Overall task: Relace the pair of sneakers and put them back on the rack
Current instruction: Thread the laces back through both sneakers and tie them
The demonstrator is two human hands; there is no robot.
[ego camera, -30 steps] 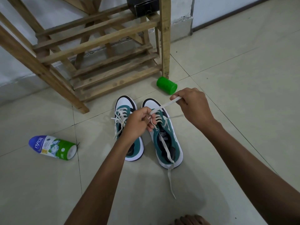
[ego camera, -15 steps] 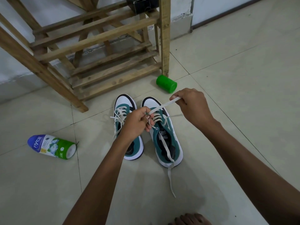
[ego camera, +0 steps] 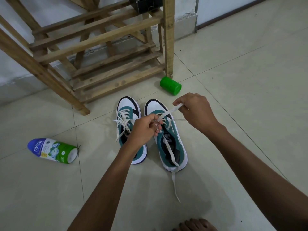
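Two teal-and-white sneakers stand side by side on the tiled floor, toes toward the wooden rack (ego camera: 106, 64). The left sneaker (ego camera: 127, 112) is laced, its ends lying loose. On the right sneaker (ego camera: 173, 147) only the eyelets near the toe are laced. My left hand (ego camera: 145, 128) pinches its white shoelace (ego camera: 168, 112) just above the eyelets. Farther right and higher, my right hand (ego camera: 195, 110) grips the same lace, stretched taut between the hands. The lace's other end trails back through the shoe and onto the floor.
A green cylindrical cap (ego camera: 170, 85) lies by the rack's right front leg. A blue-and-green powder bottle (ego camera: 52, 150) lies on its side at the left. A black box sits on the rack's upper shelf. My toes show at the bottom edge.
Both hands keep their grip on the lace with hardly any shift. The view has tilted slightly, so the rack shows a little lower in the frame.
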